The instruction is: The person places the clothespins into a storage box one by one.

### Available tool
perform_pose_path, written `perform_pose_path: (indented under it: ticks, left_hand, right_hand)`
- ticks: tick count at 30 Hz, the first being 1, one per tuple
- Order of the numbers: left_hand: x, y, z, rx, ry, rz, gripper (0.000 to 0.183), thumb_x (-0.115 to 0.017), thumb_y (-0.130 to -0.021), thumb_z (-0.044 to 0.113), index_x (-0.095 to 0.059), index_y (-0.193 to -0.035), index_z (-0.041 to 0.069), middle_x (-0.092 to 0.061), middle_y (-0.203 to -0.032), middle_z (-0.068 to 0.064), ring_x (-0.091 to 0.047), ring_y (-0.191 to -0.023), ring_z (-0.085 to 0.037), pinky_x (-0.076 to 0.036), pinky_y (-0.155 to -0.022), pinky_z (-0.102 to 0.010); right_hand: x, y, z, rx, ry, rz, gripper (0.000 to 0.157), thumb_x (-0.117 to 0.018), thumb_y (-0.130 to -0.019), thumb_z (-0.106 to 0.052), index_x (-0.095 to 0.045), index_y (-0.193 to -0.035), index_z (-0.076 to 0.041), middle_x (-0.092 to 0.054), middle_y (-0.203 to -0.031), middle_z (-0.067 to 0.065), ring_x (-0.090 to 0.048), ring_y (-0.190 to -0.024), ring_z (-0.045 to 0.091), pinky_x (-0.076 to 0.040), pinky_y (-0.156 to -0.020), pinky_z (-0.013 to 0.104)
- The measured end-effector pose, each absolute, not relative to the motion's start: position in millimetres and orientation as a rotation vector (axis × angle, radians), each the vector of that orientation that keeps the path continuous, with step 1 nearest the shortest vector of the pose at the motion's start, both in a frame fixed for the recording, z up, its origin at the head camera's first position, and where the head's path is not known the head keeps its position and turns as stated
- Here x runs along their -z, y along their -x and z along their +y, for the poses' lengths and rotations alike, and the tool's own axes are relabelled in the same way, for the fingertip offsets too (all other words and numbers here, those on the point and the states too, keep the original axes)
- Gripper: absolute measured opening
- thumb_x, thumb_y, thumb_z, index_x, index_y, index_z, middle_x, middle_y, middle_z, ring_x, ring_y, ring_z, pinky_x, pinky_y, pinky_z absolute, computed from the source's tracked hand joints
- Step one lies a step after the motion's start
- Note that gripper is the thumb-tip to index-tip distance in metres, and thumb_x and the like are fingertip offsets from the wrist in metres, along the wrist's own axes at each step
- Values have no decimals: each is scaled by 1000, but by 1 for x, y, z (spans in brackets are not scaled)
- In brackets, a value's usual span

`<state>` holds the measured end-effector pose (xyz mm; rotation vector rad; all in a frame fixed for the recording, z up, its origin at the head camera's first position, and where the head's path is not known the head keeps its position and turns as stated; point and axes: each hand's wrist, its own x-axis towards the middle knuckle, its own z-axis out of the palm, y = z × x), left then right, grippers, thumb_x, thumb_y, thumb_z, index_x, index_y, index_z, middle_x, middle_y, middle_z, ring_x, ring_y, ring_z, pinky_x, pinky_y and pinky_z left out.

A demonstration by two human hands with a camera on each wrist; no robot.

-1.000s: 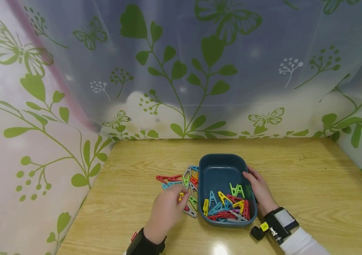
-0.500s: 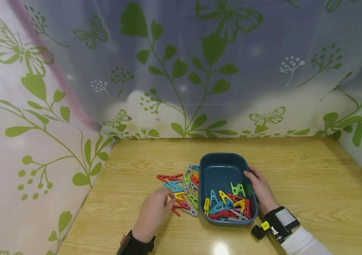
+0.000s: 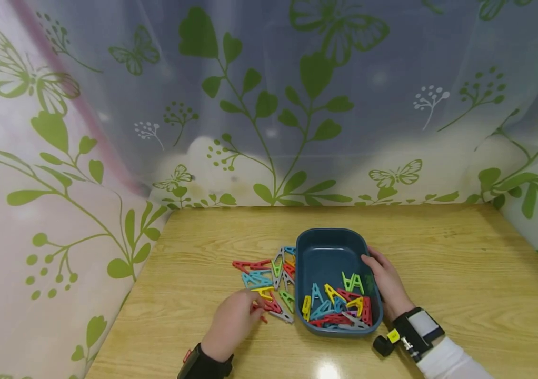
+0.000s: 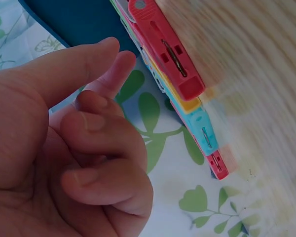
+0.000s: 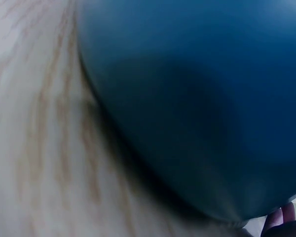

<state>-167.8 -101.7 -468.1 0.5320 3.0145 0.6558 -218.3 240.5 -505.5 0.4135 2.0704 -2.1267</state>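
Note:
Over the near-left edge of a loose pile of plastic clothespins (image 3: 259, 278) hovers my left hand (image 3: 232, 318). In the left wrist view its fingers (image 4: 106, 138) are loosely bent, with nothing between thumb and index finger. A red clothespin (image 4: 170, 54) lies beside the fingertips there. My right hand (image 3: 391, 281) grips the right side of a dark blue plastic bin (image 3: 330, 255), thumb at the rim. Several clothespins (image 3: 335, 308) in mixed colours lie in the bin's near half. Most of the right wrist view is the bin's outer wall (image 5: 197, 108).
The bin stands on a wood-grain table (image 3: 463, 263), right against the clothespin pile. A patterned curtain (image 3: 269, 105) hangs along the table's back edge and both sides. Straps with small devices (image 3: 413, 334) sit on the wrists.
My left hand has drawn back left from beside the bin, then shifted slightly right and down toward the red clothespins. The right hand and the bin stay in place.

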Motion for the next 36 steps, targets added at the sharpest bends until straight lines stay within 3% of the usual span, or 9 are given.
perform_pose_path:
  ticks: [10, 19, 36]
  left_hand:
    - [475, 170, -100, -621, -544, 3013, 7, -81, -87, 10, -76, -87, 14, -72, -88, 3, -68, -79, -15, -50, -66, -29]
    - [477, 169, -93, -556, -525, 3048, 9, -82, -87, 14, -73, -89, 15, -72, -90, 2, -68, -81, -16, -50, -65, -29]
    - [477, 168, -87, -535, -524, 3060, 19, -83, -84, 10, -67, -78, 16, -62, -73, 8, -54, -65, -5, -43, -58, -26]
  right_hand:
    - [507, 218, 240, 2126, -410, 2080, 66, -46, -109, -44, -22, -165, -17, -36, -163, 16, -58, -111, 6, -50, -85, 16]
    - [505, 217, 240, 2125, -420, 2079, 67, -46, -109, -46, -23, -165, -18, -37, -163, 13, -57, -114, 8, -50, -86, 16]
    - [506, 217, 240, 2121, -410, 2094, 66, -46, -109, -44, -23, -164, -16, -37, -162, 16, -58, -111, 7, -51, -85, 16]
